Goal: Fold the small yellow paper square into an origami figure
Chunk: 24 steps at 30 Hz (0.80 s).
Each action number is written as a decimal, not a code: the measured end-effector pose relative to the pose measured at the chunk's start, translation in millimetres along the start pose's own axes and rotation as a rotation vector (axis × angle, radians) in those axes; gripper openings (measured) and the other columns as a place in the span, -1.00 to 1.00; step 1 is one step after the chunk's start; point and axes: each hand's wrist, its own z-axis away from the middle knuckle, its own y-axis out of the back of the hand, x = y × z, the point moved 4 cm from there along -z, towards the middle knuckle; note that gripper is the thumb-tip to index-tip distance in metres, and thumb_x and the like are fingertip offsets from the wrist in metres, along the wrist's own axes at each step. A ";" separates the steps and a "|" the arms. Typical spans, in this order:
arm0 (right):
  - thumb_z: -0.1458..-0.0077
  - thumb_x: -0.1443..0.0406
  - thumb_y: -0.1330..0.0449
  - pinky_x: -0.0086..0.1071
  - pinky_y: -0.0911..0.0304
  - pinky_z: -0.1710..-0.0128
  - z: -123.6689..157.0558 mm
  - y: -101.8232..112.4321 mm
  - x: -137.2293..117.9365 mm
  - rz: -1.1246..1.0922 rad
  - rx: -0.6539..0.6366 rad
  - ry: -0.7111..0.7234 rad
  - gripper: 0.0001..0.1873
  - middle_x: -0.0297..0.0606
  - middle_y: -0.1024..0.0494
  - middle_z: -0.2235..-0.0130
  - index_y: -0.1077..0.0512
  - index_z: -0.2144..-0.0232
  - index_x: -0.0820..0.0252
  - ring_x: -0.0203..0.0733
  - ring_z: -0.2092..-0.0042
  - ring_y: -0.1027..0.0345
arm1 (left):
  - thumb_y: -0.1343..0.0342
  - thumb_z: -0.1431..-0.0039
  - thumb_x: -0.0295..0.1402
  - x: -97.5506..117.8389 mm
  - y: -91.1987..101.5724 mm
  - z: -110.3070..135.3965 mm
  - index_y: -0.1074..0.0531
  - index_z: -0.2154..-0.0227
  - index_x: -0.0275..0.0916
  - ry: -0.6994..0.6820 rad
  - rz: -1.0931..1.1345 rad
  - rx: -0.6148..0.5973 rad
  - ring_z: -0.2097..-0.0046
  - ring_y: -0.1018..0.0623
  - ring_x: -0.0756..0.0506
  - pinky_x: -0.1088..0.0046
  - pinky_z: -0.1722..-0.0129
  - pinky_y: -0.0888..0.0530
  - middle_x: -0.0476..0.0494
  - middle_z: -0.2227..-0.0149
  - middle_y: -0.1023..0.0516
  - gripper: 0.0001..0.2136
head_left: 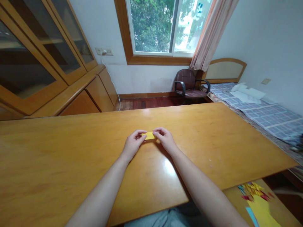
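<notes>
A small yellow piece of paper (149,136), apparently folded, is held just over the wooden table (71,157). My left hand (133,142) pinches its left end between thumb and fingers. At the right end, my right hand (166,138) grips it the same way. Both forearms reach in from the front edge, and the fingertips hide the ends of the paper.
A lower surface (233,195) at the bottom right bears yellow paper sheets (261,211) and a pile of small coloured paper pieces (254,189). Beyond the table stand a brown armchair (186,80), a bed (267,116) and a glass-fronted cabinet (78,91).
</notes>
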 end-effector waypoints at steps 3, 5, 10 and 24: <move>0.06 0.17 -0.28 -0.41 -0.17 0.35 -0.3 -0.1 -0.1 0.002 0.000 0.003 -0.75 -0.35 -0.48 0.45 -0.49 0.36 0.22 -0.29 0.40 -0.29 | -0.23 -0.01 -0.21 0.7 0.6 0.6 -0.49 0.23 -0.27 -0.003 -0.026 0.002 0.41 -0.48 -0.02 0.49 0.38 -0.44 0.02 0.46 -0.46 -0.71; 0.06 0.17 -0.28 -0.41 -0.17 0.35 -0.7 0.0 0.7 0.003 0.002 0.004 -0.76 -0.35 -0.48 0.44 -0.49 0.36 0.22 -0.29 0.40 -0.29 | -0.22 -0.02 -0.22 1.9 1.0 0.9 -0.49 0.23 -0.27 -0.003 -0.061 0.010 0.44 -0.47 -0.01 0.50 0.42 -0.42 0.02 0.47 -0.46 -0.71; 0.05 0.17 -0.28 -0.42 -0.17 0.35 -1.3 1.3 3.1 0.002 0.013 0.009 -0.76 -0.34 -0.49 0.42 -0.49 0.35 0.22 -0.28 0.39 -0.29 | -0.23 0.00 -0.22 2.7 1.7 0.2 -0.51 0.25 -0.27 0.006 -0.047 0.043 0.37 -0.51 -0.04 0.46 0.35 -0.47 -0.06 0.35 -0.53 -0.73; 0.11 0.25 -0.35 -0.42 -0.20 0.38 -0.2 -8.0 5.2 0.013 -0.159 0.002 -0.47 -0.42 -0.40 0.45 -0.35 0.04 0.13 -0.29 0.40 -0.28 | -0.20 -0.03 -0.23 3.5 4.2 -0.8 -0.51 0.26 -0.26 -0.071 -0.130 0.059 0.29 -0.51 -0.05 0.47 0.26 -0.43 -0.06 0.34 -0.53 -0.76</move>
